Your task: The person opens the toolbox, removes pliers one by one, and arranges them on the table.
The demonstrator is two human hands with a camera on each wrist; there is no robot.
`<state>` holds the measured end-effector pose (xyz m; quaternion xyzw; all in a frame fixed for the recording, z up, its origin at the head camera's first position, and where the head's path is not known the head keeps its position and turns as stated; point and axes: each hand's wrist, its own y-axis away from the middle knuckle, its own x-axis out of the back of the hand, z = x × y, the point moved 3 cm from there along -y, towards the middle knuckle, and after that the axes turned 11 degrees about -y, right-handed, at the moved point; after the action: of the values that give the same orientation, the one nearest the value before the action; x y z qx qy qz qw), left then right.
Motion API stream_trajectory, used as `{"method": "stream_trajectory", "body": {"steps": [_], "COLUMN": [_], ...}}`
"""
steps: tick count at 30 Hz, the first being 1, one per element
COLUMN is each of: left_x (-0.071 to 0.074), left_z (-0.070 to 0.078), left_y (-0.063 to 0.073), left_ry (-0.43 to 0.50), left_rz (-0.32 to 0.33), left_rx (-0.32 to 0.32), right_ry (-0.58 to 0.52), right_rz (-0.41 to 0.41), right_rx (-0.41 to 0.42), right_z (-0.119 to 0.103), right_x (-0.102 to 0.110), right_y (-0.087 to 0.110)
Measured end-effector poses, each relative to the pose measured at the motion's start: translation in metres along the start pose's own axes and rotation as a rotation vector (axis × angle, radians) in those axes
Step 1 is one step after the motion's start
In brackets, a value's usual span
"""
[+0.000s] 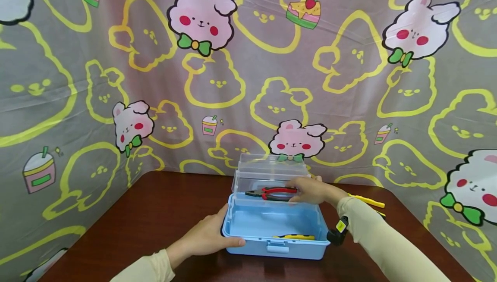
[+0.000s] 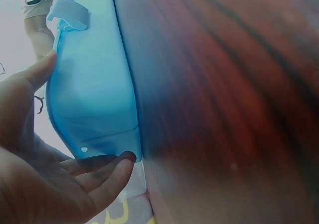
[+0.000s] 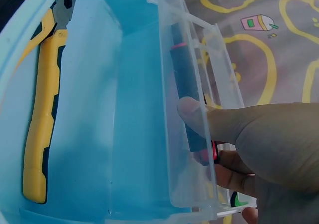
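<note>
A light blue toolbox stands on the table with its clear lid raised at the back. My left hand holds its left end, thumb at the front rim and fingers along the side wall, low down in the left wrist view. Over the clear upper tray, my right hand grips red-and-black pliers by the handles, their jaws pointing left. The right wrist view shows the thumb on a handle, part of it behind the tray's clear wall. Yellow-and-black pliers lie inside along the front wall.
Yellow-handled items lie on the dark red-brown table beyond the right forearm, partly hidden by it. A patterned curtain hangs round the back and sides. A latch sits on the toolbox front.
</note>
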<state>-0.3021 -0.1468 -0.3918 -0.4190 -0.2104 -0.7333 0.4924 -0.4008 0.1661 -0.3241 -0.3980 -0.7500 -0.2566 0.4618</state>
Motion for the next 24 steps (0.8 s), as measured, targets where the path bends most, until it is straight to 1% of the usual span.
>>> {"method": "stream_trajectory", "body": {"steps": [3,10,17,24], "left_x": [0.0,0.0,-0.001,-0.001], "left_z": [0.0,-0.001,-0.001,-0.001], "left_y": [0.0,0.0,0.0,0.0], "left_ry": [0.001,0.005,0.005,-0.002], "left_rz": [0.001,-0.001,0.0,0.003], "left_rx": [0.003,0.005,0.003,0.005], "right_ry": [-0.004,0.01,-0.023,-0.043], "right_rz": [0.007,0.04,0.085,0.108], "right_rx": [0.008,0.072,0.119,0.138], "right_z": [0.001,0.004,0.006,0.006], "right_x": [0.002,0.002,0.001,0.002], "right_y": [0.001,0.007,0.013,0.019]}}
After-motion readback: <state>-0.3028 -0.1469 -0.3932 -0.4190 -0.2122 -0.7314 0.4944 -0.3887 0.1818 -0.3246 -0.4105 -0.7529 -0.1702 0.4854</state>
